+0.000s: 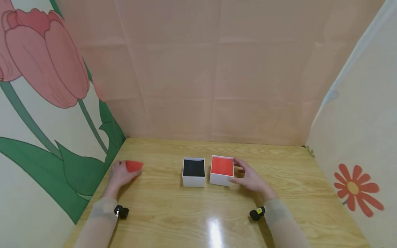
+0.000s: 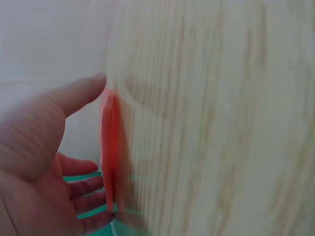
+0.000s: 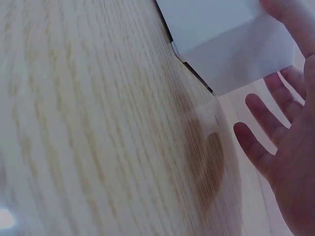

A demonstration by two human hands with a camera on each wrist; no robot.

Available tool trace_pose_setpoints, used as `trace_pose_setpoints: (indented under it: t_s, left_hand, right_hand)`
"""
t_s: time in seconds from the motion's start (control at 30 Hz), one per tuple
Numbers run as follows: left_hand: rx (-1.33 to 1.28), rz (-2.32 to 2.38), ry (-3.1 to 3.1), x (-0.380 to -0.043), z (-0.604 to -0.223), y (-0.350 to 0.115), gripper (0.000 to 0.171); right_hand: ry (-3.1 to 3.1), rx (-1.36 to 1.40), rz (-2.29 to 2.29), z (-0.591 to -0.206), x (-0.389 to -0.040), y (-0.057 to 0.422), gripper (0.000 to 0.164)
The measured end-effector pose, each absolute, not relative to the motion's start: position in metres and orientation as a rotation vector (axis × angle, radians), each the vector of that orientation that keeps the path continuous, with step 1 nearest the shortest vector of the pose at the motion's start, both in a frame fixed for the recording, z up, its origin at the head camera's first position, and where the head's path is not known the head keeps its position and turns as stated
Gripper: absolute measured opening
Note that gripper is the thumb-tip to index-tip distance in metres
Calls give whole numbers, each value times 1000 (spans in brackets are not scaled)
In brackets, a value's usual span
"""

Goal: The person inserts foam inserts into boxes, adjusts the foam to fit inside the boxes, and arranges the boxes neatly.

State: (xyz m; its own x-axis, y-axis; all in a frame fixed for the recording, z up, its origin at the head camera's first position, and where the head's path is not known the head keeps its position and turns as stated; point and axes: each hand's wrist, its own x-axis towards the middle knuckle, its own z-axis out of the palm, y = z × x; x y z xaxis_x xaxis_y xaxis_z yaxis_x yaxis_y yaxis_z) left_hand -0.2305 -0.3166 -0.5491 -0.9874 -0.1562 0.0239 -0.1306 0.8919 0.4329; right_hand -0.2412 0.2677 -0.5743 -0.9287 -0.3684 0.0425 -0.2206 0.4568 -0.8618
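Observation:
My left hand is at the table's left side, holding a thin red sheet by its edges. In the left wrist view the sheet appears nearly edge-on, close over the wood, with the thumb at its upper end and the fingertips along its side. My right hand grips the right side of a white box, thumb at the front corner and fingers toward the back. A red square fills the box's top. From the right wrist, the box shows its plain white side; the lower fingers are spread off it.
Just left of the gripped box stands a second white box with a black square inside. The wooden table meets a pinkish backdrop behind and flower-printed panels on both sides. Each wrist wears a small black camera.

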Motion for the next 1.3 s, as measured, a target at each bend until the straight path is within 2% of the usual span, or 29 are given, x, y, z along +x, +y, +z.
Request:
trace_pose_setpoints:
  t_s: [0.47,0.8,1.3]
  left_hand:
    - [257,-659,-2990,-232,-551,-312,88]
    - [202,-658,-3024,-230,-550,-317,99]
    - [161,-627,-3087,-233,-542,-317,90]
  right_hand:
    - [2553,-491,-1463,-571,-240,270,106]
    - [2553,-466,-1463,-572,-237,270,107]
    - [2550,-457,-1464,-570,-234,266,108]
